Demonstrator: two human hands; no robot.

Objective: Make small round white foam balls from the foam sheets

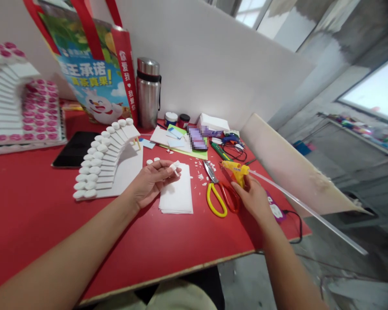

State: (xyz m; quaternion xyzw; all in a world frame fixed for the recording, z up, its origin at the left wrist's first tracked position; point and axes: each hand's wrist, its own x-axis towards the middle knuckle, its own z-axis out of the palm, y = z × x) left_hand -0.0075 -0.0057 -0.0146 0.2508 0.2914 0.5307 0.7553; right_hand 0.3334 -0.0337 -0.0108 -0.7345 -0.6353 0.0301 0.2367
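My left hand (153, 181) pinches a small white foam piece (174, 165) above a stack of white foam sheets (177, 193) on the red table (35, 206). My right hand (254, 196) grips a yellow hot glue gun (236, 168) with a long clear glue stick (307, 211) sticking out to the right. Just left of my left hand stands a white foam staircase model (105, 157). Yellow-and-red handled scissors (218, 191) lie between my two hands.
A steel flask (148, 92) and a printed bag (90, 69) stand at the back. A dark tablet (73, 148), a pink-dotted staircase model (16, 94), paper sheets (171, 137), small jars (176, 118) and cables (234, 148) lie around. A leaning board (291, 172) borders the right edge.
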